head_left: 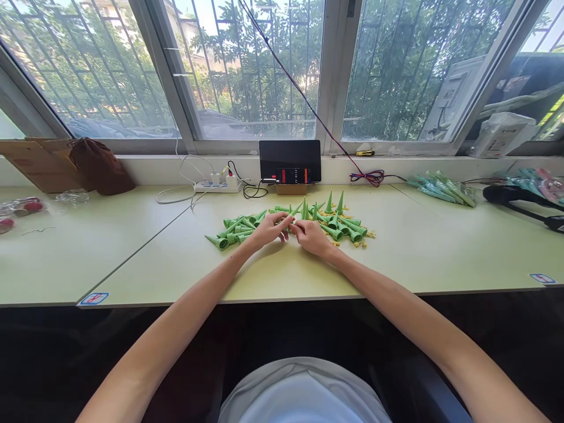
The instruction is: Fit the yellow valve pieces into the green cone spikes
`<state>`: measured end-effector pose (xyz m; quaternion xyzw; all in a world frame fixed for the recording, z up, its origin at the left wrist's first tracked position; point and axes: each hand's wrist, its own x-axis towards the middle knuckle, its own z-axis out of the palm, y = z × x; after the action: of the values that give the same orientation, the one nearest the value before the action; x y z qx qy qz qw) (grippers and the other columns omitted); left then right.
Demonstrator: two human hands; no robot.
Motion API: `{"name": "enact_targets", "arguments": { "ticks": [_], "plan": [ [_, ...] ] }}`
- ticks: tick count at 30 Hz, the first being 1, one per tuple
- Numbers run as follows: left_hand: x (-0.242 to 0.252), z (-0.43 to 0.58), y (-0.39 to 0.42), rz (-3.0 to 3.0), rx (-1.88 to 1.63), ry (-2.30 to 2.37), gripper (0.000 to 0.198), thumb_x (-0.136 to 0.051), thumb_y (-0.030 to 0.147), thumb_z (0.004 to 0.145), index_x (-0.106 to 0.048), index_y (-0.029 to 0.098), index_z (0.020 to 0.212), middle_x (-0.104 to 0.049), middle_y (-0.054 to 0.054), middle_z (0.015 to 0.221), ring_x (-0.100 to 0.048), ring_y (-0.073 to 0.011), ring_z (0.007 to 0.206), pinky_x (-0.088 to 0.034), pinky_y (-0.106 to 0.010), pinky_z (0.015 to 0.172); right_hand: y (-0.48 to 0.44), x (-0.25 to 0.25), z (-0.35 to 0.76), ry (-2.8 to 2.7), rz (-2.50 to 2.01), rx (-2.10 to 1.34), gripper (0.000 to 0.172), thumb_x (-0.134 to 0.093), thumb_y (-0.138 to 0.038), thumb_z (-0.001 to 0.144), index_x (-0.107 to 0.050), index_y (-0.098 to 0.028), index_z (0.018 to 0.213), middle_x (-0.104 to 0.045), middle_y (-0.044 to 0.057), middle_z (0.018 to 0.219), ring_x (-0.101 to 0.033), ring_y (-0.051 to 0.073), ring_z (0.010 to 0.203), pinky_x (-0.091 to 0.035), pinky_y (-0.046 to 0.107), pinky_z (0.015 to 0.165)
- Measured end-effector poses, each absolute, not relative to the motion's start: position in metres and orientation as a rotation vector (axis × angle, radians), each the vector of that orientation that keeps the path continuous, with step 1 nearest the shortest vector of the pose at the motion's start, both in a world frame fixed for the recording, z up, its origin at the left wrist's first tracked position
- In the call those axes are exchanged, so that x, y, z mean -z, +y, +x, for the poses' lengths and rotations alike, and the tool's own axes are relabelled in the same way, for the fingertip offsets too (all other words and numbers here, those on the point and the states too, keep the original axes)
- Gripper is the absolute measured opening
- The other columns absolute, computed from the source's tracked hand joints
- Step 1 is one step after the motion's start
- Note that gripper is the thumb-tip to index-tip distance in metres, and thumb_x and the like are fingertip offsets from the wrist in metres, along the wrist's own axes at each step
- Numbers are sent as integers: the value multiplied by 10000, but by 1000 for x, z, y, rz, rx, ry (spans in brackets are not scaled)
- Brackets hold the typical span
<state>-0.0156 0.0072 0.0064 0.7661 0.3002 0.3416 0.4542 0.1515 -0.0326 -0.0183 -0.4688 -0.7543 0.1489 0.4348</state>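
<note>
My left hand (269, 229) is closed around a green plastic cone (295, 209), whose pointed tip angles up and away from me. Close beside it, the fingers of my right hand (312, 236) are pinched together at the cone's lower end; whatever they grip is too small or hidden to make out. Beyond and left of my left hand lies a heap of similar green cones (219, 241). More green cones (355, 235) lie to the right of my hands, a few standing upright with points up. Small yellow pieces (371, 234) are scattered among and around that right-hand group.
At the back, a phone (293, 175) leans against a dark tablet (289, 151). A white power strip (217, 185) with cables is left of them. Bagged coloured cones (442, 188) and a black strap-like item (524, 200) lie right; a brown pouch (99, 165) stands left.
</note>
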Motion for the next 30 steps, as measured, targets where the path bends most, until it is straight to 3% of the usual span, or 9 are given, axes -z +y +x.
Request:
{"name": "enact_targets", "arguments": {
  "ticks": [20,30],
  "plan": [
    [-6,-17,10,1768,-873,760,492,-712,600,757,-632,133,886,-656,-37,786,-655,-133,589,-557,-233,493,-35,17,151,-1833,-1192,-339,309,-475,-250,940,-471,-192,637,-510,-22,557,-410,109,512,-292,250,541],
    [-10,-19,6,1789,-854,739,476,-700,585,784,-657,126,904,-646,-33,743,-653,-133,615,-564,-239,528,-40,11,151,-1715,-1095,-830,334,-449,-370,953,-501,-195,673,-496,-43,471,-454,104,399,-372,239,483]
  ]
}}
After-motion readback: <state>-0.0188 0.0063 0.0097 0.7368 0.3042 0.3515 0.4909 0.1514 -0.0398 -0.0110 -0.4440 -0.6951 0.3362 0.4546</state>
